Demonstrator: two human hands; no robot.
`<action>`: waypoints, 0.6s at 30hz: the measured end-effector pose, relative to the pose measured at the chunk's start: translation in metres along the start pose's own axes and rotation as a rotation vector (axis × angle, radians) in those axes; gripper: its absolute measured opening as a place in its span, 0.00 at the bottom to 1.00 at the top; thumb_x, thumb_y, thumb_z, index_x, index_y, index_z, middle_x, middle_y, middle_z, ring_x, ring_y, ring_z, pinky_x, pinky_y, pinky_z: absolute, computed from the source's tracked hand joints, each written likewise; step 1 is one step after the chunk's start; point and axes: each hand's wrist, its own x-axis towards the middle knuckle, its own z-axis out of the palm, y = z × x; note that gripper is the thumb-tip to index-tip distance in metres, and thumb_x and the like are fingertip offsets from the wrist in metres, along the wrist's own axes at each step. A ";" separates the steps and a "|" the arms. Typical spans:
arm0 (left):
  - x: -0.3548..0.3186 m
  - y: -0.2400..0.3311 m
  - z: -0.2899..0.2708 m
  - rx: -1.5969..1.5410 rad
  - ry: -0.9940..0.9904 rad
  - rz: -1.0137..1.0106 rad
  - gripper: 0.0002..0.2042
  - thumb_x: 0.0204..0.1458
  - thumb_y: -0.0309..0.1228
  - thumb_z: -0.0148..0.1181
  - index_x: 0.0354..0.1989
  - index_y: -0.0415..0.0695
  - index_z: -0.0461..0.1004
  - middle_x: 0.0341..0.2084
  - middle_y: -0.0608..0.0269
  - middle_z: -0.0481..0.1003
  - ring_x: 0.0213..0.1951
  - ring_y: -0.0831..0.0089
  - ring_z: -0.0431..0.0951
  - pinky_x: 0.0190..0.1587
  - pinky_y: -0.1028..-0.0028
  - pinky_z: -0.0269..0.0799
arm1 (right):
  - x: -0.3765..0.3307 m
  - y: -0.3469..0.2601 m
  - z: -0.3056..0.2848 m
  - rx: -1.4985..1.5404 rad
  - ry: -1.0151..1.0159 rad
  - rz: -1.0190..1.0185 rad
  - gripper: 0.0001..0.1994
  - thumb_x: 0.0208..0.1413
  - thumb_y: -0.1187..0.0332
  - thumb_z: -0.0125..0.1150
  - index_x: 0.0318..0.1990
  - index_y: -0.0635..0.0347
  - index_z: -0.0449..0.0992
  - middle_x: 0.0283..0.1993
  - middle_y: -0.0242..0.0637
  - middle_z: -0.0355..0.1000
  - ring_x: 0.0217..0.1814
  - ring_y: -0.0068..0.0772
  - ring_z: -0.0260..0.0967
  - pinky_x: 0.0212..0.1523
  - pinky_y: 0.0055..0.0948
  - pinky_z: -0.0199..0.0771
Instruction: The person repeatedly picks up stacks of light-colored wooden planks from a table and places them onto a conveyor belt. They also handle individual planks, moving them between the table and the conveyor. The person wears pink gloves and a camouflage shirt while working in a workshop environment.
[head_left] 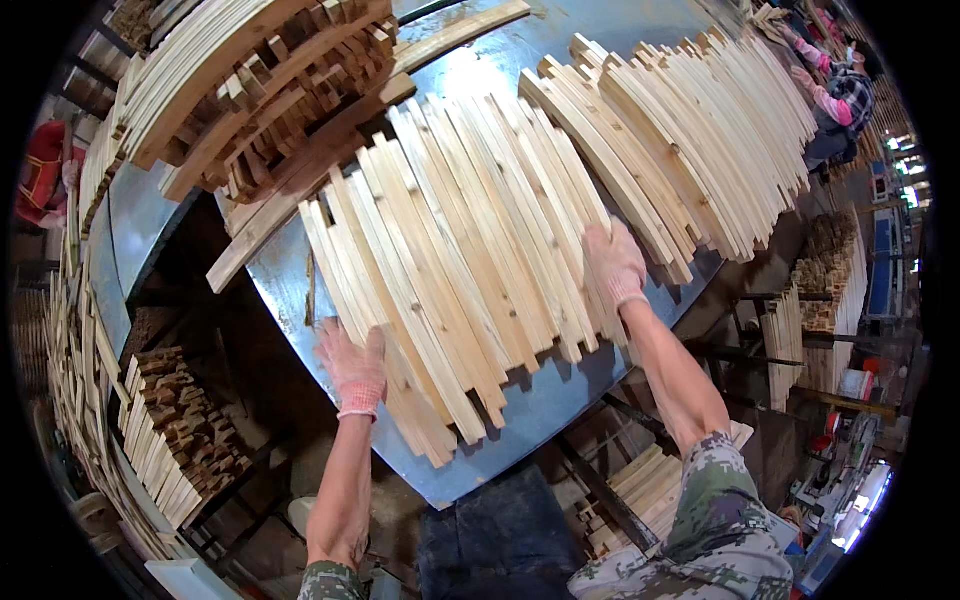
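Wooden slats (pixel 462 250) against splayed left fingers (pixel 330 340), bent right fingers (pixel 600 245).

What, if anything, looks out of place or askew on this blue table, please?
The wooden strips between the left hand and right hand have staggered ends, some jutting past their neighbours, so the batch looks unsquared. A board also overhangs the left edge of the table.

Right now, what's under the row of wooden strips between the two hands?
Blue tabletop, visible beyond the near ends of the row of wooden strips. The stretch directly beneath is covered, so anything else there can't be seen.
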 end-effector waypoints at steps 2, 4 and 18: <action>-0.024 -0.005 -0.012 0.018 -0.062 -0.007 0.44 0.61 0.56 0.58 0.78 0.36 0.56 0.78 0.35 0.52 0.79 0.37 0.45 0.80 0.44 0.33 | -0.033 0.019 -0.011 0.071 -0.069 -0.020 0.31 0.65 0.44 0.54 0.60 0.66 0.76 0.60 0.63 0.75 0.65 0.65 0.70 0.64 0.51 0.69; -0.052 -0.022 -0.011 0.034 -0.079 0.019 0.45 0.60 0.57 0.59 0.78 0.37 0.57 0.78 0.34 0.51 0.79 0.36 0.45 0.80 0.43 0.33 | -0.067 0.050 -0.020 0.088 -0.110 -0.014 0.30 0.65 0.44 0.54 0.55 0.67 0.78 0.56 0.63 0.76 0.63 0.67 0.71 0.63 0.51 0.70; -0.187 -0.094 -0.008 -1.093 -0.376 -0.327 0.49 0.59 0.28 0.69 0.83 0.41 0.40 0.76 0.44 0.56 0.72 0.59 0.64 0.73 0.64 0.62 | -0.238 0.194 -0.032 0.242 -0.519 0.428 0.35 0.74 0.41 0.46 0.54 0.72 0.81 0.45 0.47 0.82 0.50 0.41 0.78 0.55 0.39 0.75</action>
